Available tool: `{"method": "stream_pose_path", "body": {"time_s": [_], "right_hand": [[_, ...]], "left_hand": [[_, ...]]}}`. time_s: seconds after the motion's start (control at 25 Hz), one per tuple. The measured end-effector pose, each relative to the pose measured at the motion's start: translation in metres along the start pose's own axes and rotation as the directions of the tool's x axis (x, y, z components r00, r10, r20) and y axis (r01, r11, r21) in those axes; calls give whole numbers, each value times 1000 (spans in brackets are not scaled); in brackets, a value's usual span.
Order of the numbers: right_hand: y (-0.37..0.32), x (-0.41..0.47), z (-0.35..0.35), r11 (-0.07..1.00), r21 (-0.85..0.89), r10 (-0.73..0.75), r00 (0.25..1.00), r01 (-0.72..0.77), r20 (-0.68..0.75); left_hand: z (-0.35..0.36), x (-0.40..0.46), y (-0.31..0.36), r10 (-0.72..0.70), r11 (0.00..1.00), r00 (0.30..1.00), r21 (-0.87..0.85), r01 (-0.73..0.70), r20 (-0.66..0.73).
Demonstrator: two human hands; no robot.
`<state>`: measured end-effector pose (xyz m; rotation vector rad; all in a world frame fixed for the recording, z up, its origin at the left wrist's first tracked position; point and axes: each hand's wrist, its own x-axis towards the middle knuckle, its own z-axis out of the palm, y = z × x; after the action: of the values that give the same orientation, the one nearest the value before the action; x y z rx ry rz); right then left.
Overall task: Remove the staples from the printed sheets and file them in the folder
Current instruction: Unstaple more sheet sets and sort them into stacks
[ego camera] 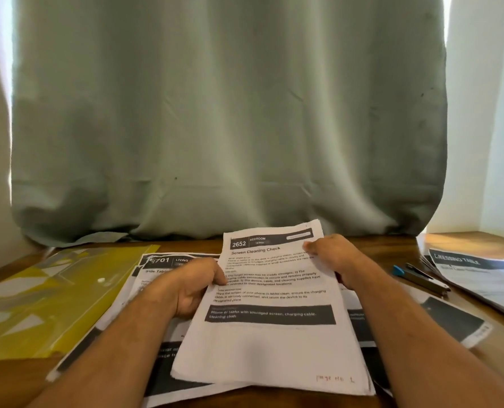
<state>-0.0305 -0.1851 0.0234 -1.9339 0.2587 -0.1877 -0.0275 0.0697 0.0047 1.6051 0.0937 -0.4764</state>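
A set of printed sheets (270, 334), headed "Screen Cleaning Check", is lifted just above the wooden table, its top edge tilted up. My left hand (193, 285) pinches its left edge, thumb on the printed side. My right hand (337, 257) grips the upper right edge, fingers curled over the paper. More printed sheets (156, 267) lie flat underneath. A translucent yellow folder (50, 301) with a snap button lies flat to the left. A staple remover with a blue end (420, 278) lies to the right. No staple is visible.
Another printed stack headed "Dressing Table" (486, 278) lies at the far right, with a loose sheet (453, 319) in front of it. A grey-green curtain (230, 119) hangs right behind the table's back edge. Bare wood (492, 346) shows at the right front.
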Motion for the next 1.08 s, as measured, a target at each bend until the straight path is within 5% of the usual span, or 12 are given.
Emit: {"method": "stream_pose_path", "body": {"time_s": [0.28, 0.48, 0.72, 1.08], "right_hand": [[6, -6, 6, 997, 58, 40, 963, -57, 266], [6, -8, 7, 997, 71, 8, 963, -28, 270], [5, -4, 10, 968, 197, -175, 982, 158, 71], [-3, -35, -26, 978, 148, -138, 988, 148, -75]], "left_hand": [[-12, 23, 6, 250, 948, 908, -107, -300, -338], [-16, 29, 2, 318, 892, 881, -205, -403, -349], [-6, 26, 3, 409, 824, 845, -259, -504, -344], [34, 13, 25, 365, 874, 859, -186, -449, -359]]}}
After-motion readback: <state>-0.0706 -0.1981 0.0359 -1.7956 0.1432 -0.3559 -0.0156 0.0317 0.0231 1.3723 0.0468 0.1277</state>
